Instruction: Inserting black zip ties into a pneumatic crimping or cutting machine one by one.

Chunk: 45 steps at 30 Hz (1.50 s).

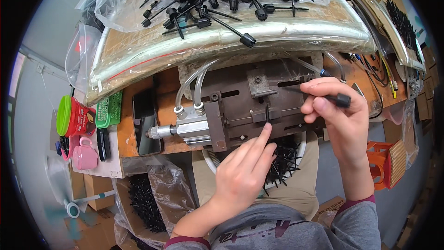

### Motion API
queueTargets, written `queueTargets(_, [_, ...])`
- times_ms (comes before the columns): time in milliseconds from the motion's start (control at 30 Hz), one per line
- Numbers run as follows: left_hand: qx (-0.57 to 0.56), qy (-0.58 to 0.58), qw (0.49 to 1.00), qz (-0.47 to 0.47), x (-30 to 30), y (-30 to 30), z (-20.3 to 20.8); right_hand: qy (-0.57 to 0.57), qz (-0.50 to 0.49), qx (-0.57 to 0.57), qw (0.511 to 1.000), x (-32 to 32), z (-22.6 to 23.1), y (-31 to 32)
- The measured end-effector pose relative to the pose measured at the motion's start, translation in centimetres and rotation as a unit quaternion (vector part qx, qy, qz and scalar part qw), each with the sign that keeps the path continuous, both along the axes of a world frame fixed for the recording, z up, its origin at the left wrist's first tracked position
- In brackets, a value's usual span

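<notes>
the left hand (243,171), low in the frame, is pinching a thin black pin (268,114) upright in the fixture (259,106); the right hand (340,120) is gripping another capped pin (336,99), probably light, stiff, best held by its thicker cap.

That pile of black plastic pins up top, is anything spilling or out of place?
Yes. A few black pins have slid out of the clear bag onto the shelf edge; one hangs over the rim above the metal press.

Pink mug (85,153), green basket (109,109), orange stool (387,163), cardboard boxes (95,190).
</notes>
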<state>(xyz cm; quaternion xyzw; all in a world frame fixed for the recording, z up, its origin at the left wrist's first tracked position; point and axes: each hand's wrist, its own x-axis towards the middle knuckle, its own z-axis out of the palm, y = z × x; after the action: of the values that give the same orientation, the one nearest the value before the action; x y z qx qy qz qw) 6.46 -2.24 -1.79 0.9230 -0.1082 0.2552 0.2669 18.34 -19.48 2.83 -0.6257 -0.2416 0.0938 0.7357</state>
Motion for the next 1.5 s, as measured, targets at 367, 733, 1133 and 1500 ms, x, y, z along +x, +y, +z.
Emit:
queueTargets(367, [0.139,0.076,0.987,0.016,1.1,-0.1,1.5,-0.168,-0.001,-0.103,0.98,-2.7,0.5,-2.0])
queueTargets(733, [0.166,-0.104,0.98,0.045,9.6,5.9,6.6,-0.416,-0.001,-0.348,0.84,-4.9,-3.9,0.2])
queueTargets(1133, [0.069,-0.077,0.994,0.033,3.5,4.7,7.4,-0.47,-0.024,-0.428,0.772,-4.4,-3.4,1.6])
queueTargets(1500, [-0.024,0.009,0.999,0.04,-4.8,3.9,2.4,-0.405,0.111,-0.335,0.843,-3.5,-1.5,0.6])
